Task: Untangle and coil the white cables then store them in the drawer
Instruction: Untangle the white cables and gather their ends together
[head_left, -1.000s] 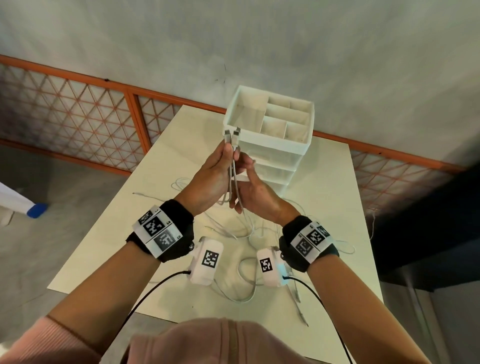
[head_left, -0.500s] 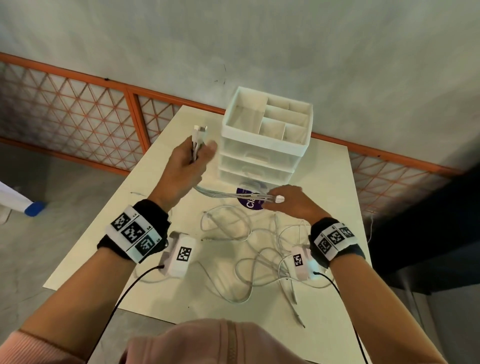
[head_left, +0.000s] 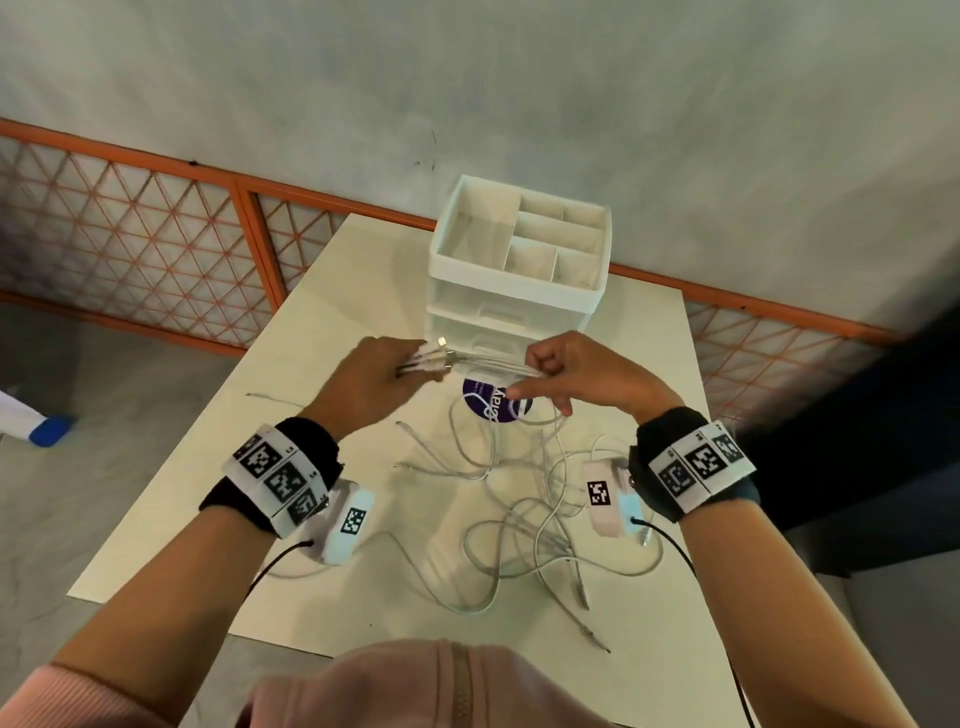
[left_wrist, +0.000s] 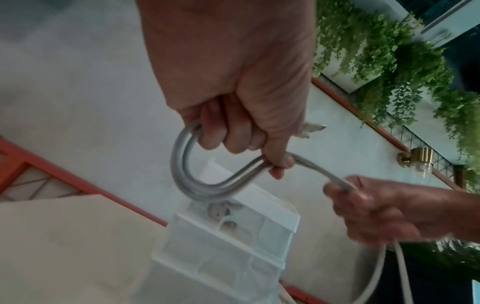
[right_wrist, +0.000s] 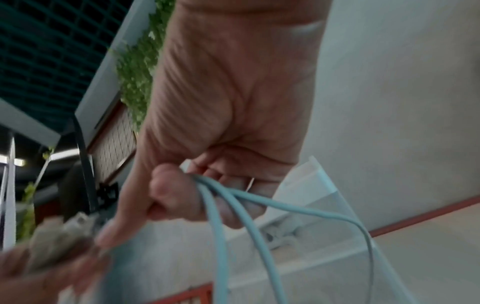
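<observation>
Left hand (head_left: 371, 379) curls around the white cables (head_left: 483, 364) — plugs protruding; right hand (head_left: 576, 371) pinches the same strands.

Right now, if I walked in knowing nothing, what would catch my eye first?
Two hands, left hand and right hand, stretch a bundle of white cables between them above the table. Beneath them, loose cables sprawl in a tangle. Behind stands a white drawer box with an open divided top.
</observation>
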